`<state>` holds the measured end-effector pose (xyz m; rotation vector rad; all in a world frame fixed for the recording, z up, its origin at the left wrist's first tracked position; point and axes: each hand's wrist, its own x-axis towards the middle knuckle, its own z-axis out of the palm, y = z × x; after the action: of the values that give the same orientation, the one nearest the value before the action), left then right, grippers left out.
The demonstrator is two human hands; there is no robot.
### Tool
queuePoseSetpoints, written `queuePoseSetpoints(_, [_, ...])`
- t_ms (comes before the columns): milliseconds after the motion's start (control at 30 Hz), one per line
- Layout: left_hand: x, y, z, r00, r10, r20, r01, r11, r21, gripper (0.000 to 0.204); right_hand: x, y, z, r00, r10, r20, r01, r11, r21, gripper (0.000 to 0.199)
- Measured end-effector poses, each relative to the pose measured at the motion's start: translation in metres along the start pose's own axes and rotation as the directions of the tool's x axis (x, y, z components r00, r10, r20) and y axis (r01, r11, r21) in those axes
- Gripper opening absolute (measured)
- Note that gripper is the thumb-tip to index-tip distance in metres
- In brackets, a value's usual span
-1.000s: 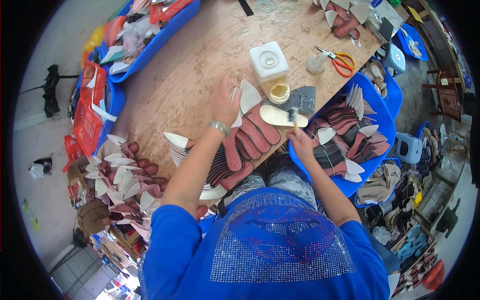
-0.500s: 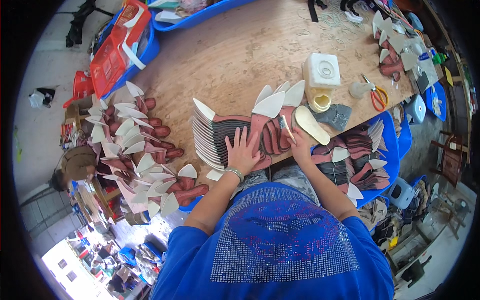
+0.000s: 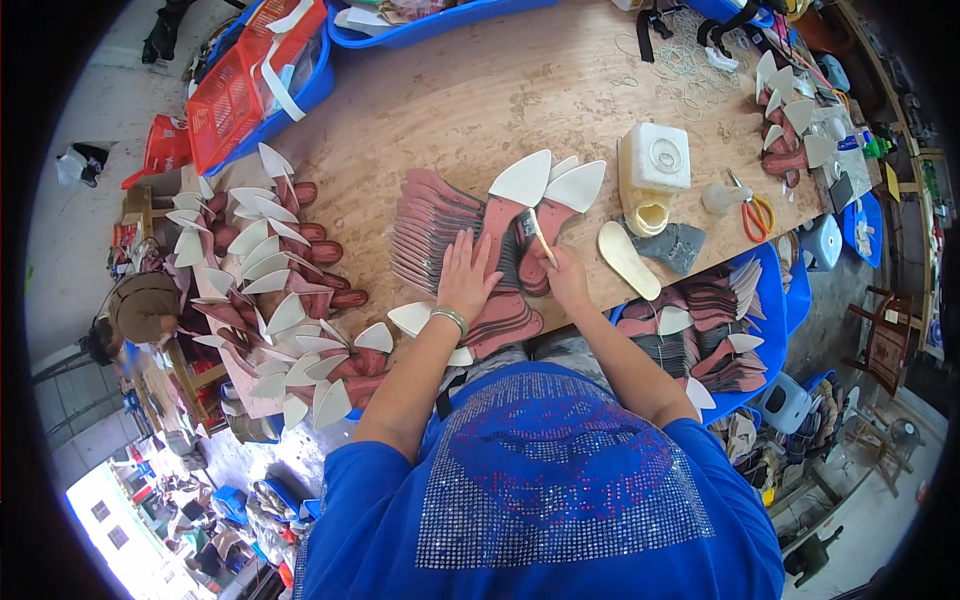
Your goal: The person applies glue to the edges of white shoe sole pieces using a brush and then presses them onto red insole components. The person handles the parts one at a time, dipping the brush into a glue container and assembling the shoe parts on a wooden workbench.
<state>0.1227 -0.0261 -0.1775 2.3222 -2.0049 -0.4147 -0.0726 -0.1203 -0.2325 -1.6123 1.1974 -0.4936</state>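
Observation:
My left hand (image 3: 467, 280) lies flat, fingers stretched, on a fanned stack of reddish-brown shoe insoles (image 3: 425, 215) at the middle of the table. Between the fingers of my right hand (image 3: 568, 282) is a small brush (image 3: 541, 238); its bristle end is over dark-faced insoles just right of my left hand. Whether the bristles touch them, I cannot tell. Several white pointed toe pieces (image 3: 521, 178) stick out at the far end of these insoles. More reddish insoles (image 3: 508, 322) fan out near my left wrist. A cream sole-shaped piece (image 3: 626, 260) lies right of my right hand.
A white plastic jug (image 3: 655, 162) with a yellowed opening stands beyond the cream piece, beside a dark pad (image 3: 672, 247). Orange-handled scissors (image 3: 757, 216) lie farther right. Finished-looking insole bundles (image 3: 280, 260) cover the left side. A blue tub (image 3: 772, 335) of insoles sits at right.
My right hand has moved left and away from me with the brush. The fanned stack under my left hand has shifted; its pale toe tips no longer show at the left. The view has shifted slightly.

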Motion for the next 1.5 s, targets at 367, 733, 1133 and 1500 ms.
queuePoseSetpoints(367, [-0.175,-0.013,-0.018,0.814,-0.24,0.529,0.433,0.857,-0.279,0.029,0.01,-0.005,-0.035,0.964,0.225,0.14,-0.249,0.949,0.194,0.015])
queuePoseSetpoints(733, [-0.167,-0.012,0.09,0.517,-0.727,0.452,0.424,-0.242,-0.873,0.051,0.013,0.017,-0.021,0.966,-0.055,0.253,0.028,0.994,0.106,0.016])
queuePoseSetpoints(1133, [-0.062,-0.061,0.0,0.573,-0.776,0.263,0.622,0.202,-0.756,0.063,0.037,0.01,-0.004,0.974,0.065,0.215,-0.106,0.977,0.186,0.016])
queuePoseSetpoints(1500, [-0.001,-0.116,0.016,0.624,-0.763,0.168,0.557,0.284,-0.781,0.063,0.072,-0.016,-0.015,0.974,0.203,0.095,-0.214,0.969,0.122,0.013])
